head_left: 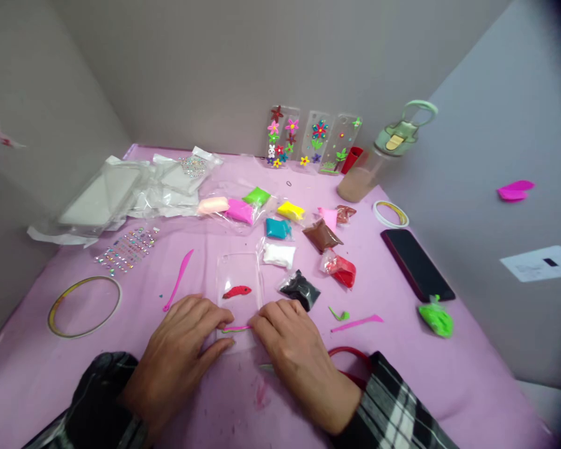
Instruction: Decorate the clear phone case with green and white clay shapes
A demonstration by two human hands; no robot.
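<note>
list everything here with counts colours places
Clear case: one, transparent, front centre
Fish shape: one, red, on case
Strands: two, pink and green, over case
Packets: about twelve, mixed, centre and right
Decorated cases: three, clear, back
Bottle: one, green lid, back right
Rings: two, whitish, either side
Phone: one, black, right
Sticks: two, pink, either side
Gem sheets: two, multicoloured, left
Packages: several, white, back left
Scrap: one, green, right
Loop: one, red, front right
Paper: one, white, right wall
Cutout: one, pink, right wall
Left hand: one, plaid sleeve, front
Right hand: one, plaid sleeve, front
</note>
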